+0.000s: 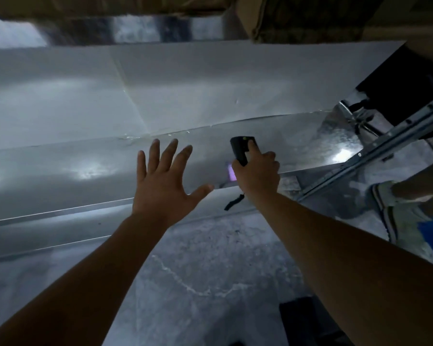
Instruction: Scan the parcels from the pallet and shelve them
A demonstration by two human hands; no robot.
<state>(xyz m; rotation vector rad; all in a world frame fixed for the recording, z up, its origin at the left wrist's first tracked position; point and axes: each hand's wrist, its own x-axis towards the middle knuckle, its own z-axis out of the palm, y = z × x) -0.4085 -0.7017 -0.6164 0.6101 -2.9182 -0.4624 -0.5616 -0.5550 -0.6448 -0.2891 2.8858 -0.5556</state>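
- So, the long grey parcel [85,96] lies crosswise in front of the person, its long axis running left to right, just ahead of both hands.
- Left hand [160,186] is open with fingers spread wide over the near edge of the parcel; can't tell if it's actually touching.
- Right hand [258,171] grips a black scanner [241,148], index finger on top, nose aimed at the parcel.
- A purple glow [231,172] sits on the parcel beside that hand, so I'd guess it's the scan step.
- Far right: a metal rail [385,146] and someone's shoe [390,201].
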